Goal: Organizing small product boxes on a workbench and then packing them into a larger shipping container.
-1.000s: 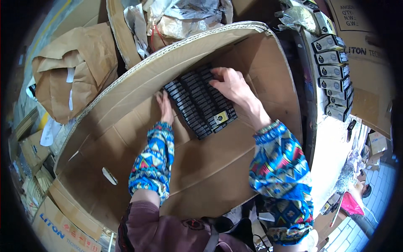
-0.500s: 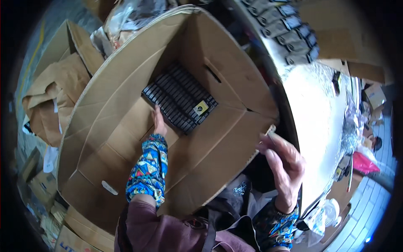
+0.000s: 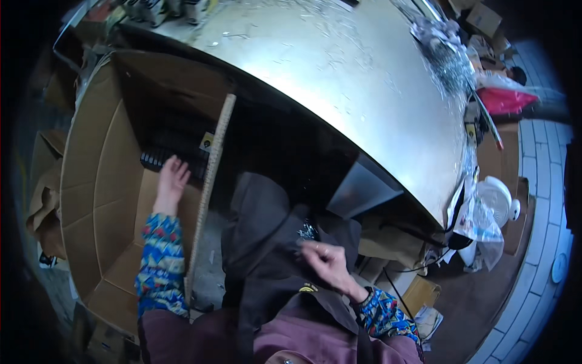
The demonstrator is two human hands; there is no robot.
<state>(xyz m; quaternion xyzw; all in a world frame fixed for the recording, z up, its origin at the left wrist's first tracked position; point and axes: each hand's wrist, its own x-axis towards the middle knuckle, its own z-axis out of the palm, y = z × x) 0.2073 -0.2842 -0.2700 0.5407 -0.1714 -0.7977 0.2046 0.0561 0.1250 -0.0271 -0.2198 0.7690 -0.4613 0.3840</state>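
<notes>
My left hand [image 3: 174, 178] reaches down inside a large brown cardboard box [image 3: 110, 176], fingers stretched out and holding nothing. Just beyond its fingertips lie rows of small dark packs [image 3: 159, 159] on the box floor, partly in shadow. A small yellow-and-black card [image 3: 207, 141] shows by them near the box's right wall. My right hand [image 3: 327, 262] hovers over the dark apron [image 3: 257, 212] on my lap, its fingers curled together. Whether something small is pinched in them does not show. Right by those fingertips, a cluster of small shiny pieces [image 3: 307, 230] rests on the apron.
A large pale, shiny tabletop [image 3: 339, 79] spans the far side, its edge curving past the box. Packed items [image 3: 160, 11] stand at its far left. A white fan [image 3: 494, 200], a clear plastic bag [image 3: 479, 224] and a pink bag [image 3: 504, 100] are at the right.
The view has swung right, so the box now appears farther left. My right hand has gone from the box's rim down to the apron. My left hand stays inside the box.
</notes>
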